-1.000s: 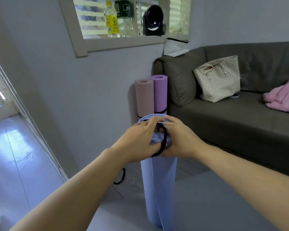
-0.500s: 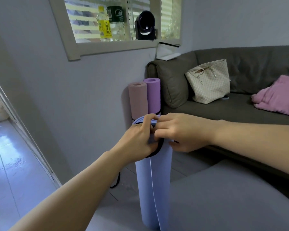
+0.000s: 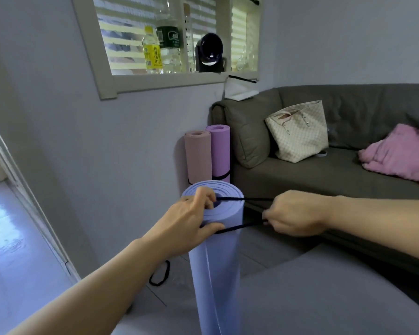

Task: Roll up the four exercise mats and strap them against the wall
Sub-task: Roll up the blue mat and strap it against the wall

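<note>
A rolled light-blue mat (image 3: 215, 274) stands upright on the floor in front of me. My left hand (image 3: 191, 218) grips its top rim, fingers hooked into the roll's opening. My right hand (image 3: 293, 216) is shut on a black elastic strap (image 3: 242, 227), stretching it out to the right of the roll's top. A pink rolled mat (image 3: 197, 155) and a purple rolled mat (image 3: 220, 151) stand upright against the wall beside the sofa, with a black strap around their lower part. A grey mat (image 3: 312, 293) lies flat on the floor at the lower right.
A second black strap (image 3: 160, 274) lies on the floor by the wall. A dark grey sofa (image 3: 324, 175) holds a checked tote bag (image 3: 300, 131) and a pink cushion (image 3: 397, 155). Bottles (image 3: 153, 52) stand on the window ledge. A doorway opens at the left.
My right hand has pulled away from the roll's top to the right, stretching the black strap open. My left hand stays on the rim. The camera has shifted left and closer.
</note>
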A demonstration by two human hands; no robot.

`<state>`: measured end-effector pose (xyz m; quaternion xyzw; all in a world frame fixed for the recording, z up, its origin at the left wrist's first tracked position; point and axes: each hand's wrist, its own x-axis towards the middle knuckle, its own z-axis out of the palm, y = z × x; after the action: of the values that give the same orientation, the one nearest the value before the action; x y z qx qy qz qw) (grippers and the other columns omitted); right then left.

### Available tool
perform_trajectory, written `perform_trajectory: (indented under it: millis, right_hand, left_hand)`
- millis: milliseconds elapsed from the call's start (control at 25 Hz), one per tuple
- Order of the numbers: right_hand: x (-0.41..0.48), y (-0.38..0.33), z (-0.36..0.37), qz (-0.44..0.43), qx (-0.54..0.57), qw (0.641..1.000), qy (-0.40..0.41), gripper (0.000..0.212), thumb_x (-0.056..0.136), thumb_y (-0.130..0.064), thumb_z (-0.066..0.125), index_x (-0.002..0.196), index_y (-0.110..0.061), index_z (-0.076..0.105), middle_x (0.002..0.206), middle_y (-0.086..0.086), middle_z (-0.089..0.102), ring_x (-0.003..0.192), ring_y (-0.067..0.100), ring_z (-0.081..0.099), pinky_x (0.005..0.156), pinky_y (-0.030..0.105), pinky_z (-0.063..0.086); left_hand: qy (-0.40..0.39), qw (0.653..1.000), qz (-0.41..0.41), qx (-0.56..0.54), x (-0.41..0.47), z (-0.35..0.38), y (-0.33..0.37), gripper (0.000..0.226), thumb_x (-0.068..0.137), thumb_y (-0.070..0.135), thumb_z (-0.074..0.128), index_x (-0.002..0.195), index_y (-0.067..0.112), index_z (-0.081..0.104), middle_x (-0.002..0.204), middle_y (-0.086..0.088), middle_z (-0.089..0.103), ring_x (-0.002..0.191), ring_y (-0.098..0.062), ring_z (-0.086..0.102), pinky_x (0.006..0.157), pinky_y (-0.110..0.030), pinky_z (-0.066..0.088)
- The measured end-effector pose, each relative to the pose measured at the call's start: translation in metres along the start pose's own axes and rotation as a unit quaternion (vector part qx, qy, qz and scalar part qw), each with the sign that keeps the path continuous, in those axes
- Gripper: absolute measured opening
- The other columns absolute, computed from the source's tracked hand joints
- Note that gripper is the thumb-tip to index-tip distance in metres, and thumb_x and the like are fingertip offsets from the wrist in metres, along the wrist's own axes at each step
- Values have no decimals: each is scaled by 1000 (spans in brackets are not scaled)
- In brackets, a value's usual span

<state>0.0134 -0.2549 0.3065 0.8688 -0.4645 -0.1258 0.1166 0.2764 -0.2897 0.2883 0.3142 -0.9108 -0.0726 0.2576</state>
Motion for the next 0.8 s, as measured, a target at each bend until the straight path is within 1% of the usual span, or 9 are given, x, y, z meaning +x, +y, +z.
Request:
perform_trajectory:
  millis: [80,160,280,320,440,640,720,760,800]
  right_hand:
    - [14,19,-2,116,153,981,16,29,99,-20,36,102,-9,63,103,14,68,90,27,62,83,34,45]
    - [35,28,-11,162,314,934,49,33,102,-16,34,110,-4,64,114,11,68,100,23,62,88,29,44]
    - [64,26,-26,176,617,767,2,38,104,-26,34,124,-5,59,121,3,64,112,16,60,90,23,47]
    - [74,23,-34,169,658,733,-24,41,104,-31,34,127,-6,57,122,2,63,115,15,59,93,25,46]
    - [101,15,-42,127,666,731,-78,48,103,-38,33,124,-4,60,122,7,66,115,19,60,102,33,43]
    - [117,5,-32,145,692,687,-170,63,101,-47,27,101,-1,71,106,19,69,90,26,64,89,37,48]
    - [116,-5,-22,183,708,675,-99,49,102,-34,35,97,2,68,99,20,70,85,23,66,85,37,49]
    - [114,-8,-14,189,694,694,-42,39,102,-23,38,99,4,66,99,21,69,87,20,67,86,36,50]
    - [111,-8,-5,181,637,749,5,31,101,-13,39,99,4,64,98,19,69,87,13,67,85,33,53]
  left_hand:
    - [-8,999,49,-1,2,4,15,39,87,34,65,100,26,30,98,10,45,86,-10,41,72,-15,24]
    - [-4,995,98,9,6,10,27,34,86,31,67,103,17,42,97,4,51,86,-17,47,73,-14,23]
    - [-15,987,151,44,3,18,30,38,84,31,68,108,14,43,101,-5,61,87,-26,55,77,-17,26]
    - [-18,986,157,45,2,19,29,37,85,32,66,107,18,41,99,-4,61,86,-25,55,78,-18,27]
    - [-12,986,157,46,-1,10,14,26,88,34,54,106,22,38,98,-1,58,85,-23,54,83,-22,31]
    - [-29,981,191,27,-23,6,8,20,92,29,52,105,20,42,98,-3,56,84,-19,49,83,-23,37]
    - [-25,984,173,20,-25,-1,0,22,90,30,55,105,20,42,100,-4,58,88,-17,47,81,-21,36]
    - [-18,990,140,17,-25,-5,-7,24,90,30,57,106,21,43,103,-4,59,90,-15,47,78,-18,34]
    - [-11,995,96,13,-24,-10,-15,25,90,30,60,108,21,44,107,-3,59,91,-11,46,77,-15,32]
